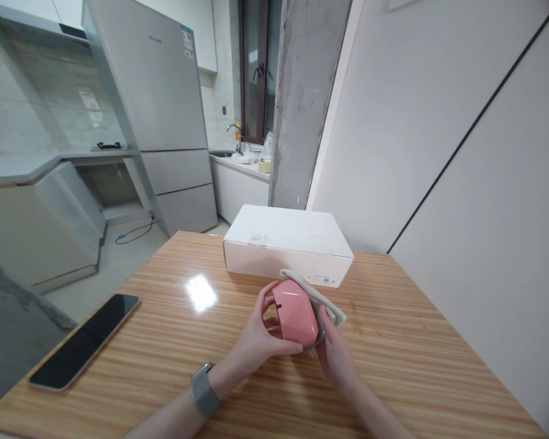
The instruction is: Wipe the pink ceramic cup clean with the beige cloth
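A pink faceted plastic piece (296, 312), like a small cup or case with a notch in its left rim, is held just above the table in front of me. My left hand (260, 332) grips it from the left, fingers behind and thumb along its lower edge. From the right, my right hand (333, 347) presses a folded light grey cloth (322, 303) against its side. The cloth runs over the piece's upper right edge. My right fingers are mostly hidden behind the cloth and the pink piece.
A long white box (288, 235) lies on the wooden table (393, 341) just beyond my hands. To the left is a black-screened phone (86, 341) near the table's edge. Behind stand a grey refrigerator (165, 110) and a sink counter (242, 167); a white wall (439, 122) borders the right.
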Demonstrator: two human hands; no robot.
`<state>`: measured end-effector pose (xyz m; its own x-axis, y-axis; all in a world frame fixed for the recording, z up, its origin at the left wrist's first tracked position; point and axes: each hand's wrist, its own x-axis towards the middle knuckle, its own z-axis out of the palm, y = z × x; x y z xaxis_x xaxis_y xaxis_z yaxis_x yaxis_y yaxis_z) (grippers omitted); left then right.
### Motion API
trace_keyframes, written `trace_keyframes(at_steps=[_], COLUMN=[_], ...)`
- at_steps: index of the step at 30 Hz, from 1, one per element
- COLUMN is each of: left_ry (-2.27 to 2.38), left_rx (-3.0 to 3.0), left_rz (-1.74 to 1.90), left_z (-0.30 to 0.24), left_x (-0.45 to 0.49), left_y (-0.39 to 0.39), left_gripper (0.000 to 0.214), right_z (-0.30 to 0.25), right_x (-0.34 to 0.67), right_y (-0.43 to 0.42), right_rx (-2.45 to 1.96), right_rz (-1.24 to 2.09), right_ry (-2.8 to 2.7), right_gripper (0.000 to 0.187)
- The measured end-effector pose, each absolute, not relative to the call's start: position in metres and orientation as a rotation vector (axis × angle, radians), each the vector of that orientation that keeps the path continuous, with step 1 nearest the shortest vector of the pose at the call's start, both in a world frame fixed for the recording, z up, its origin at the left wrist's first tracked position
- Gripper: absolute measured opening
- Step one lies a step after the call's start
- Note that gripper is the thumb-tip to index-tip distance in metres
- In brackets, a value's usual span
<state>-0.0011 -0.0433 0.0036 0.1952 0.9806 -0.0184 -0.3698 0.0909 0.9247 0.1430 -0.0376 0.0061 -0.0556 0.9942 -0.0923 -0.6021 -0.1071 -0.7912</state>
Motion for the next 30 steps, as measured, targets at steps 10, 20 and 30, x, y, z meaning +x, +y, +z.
trace_keyframes(at_steps=[10, 20, 30], left_ry=[0.799, 0.723, 0.879], left_rx=[0.943, 0.841, 0.989], left_rz=[1.198, 1.244, 1.239], left_z=[0.007, 0.009, 0.012], left_x=[-0.008, -0.002, 0.005], left_y=[-0.04, -0.049, -0.051], left_gripper=[0.099, 0.08, 0.112], right_z=[0.003, -0.009, 0.006], right_x=[0.14, 0.145, 0.142], right_y=[-0.043, -0.041, -0.041], right_rx=[-0.703, -0.701, -0.832], right_rz=[1.534, 1.474, 1.527], right_ry=[-0.727, -0.854, -0.647], right_gripper=[0.044, 0.041, 0.047])
